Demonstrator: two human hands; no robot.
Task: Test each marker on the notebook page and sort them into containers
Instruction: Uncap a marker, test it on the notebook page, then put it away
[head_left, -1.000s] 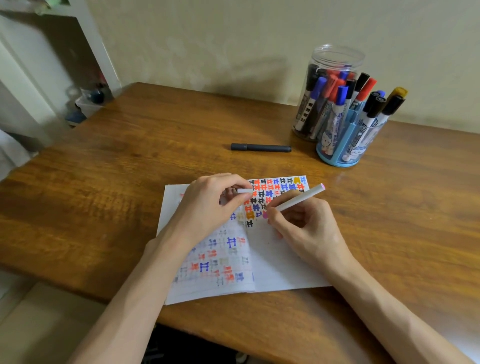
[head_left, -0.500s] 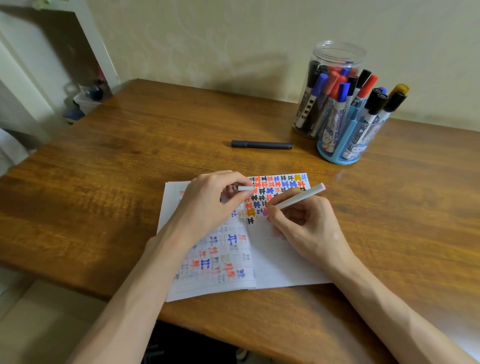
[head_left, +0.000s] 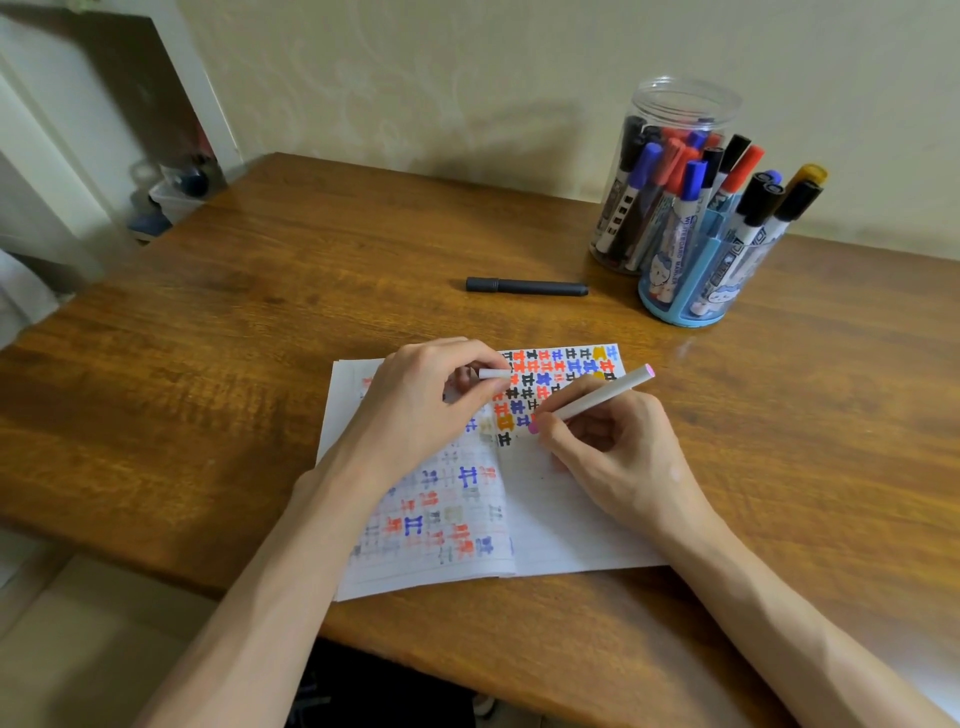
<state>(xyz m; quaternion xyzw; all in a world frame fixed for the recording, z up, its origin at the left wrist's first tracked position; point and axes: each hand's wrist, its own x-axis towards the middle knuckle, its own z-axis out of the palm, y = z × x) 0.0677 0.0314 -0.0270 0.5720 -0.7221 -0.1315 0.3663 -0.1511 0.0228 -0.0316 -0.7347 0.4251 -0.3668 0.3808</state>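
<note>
An open notebook (head_left: 566, 525) lies on the wooden table, its pages covered with coloured test marks. My right hand (head_left: 623, 452) grips a white marker with a pink end (head_left: 608, 395), its pink tip touching the right page. My left hand (head_left: 421, 400) rests on the left page and pinches the marker's white cap (head_left: 494, 373). A black marker (head_left: 526, 286) lies on the table beyond the notebook. At the back right stand a clear jar (head_left: 670, 114) and a blue holder (head_left: 675, 312), both full of markers.
The table (head_left: 260, 364) meets a pale wall at the back. A white shelf unit (head_left: 171, 83) with small items stands off the table's far-left corner. The table's front edge runs near my forearms.
Both hands hold nearly the same pose; the pink tip stays on the page with only slight shifts. The camera view has tilted a little.
</note>
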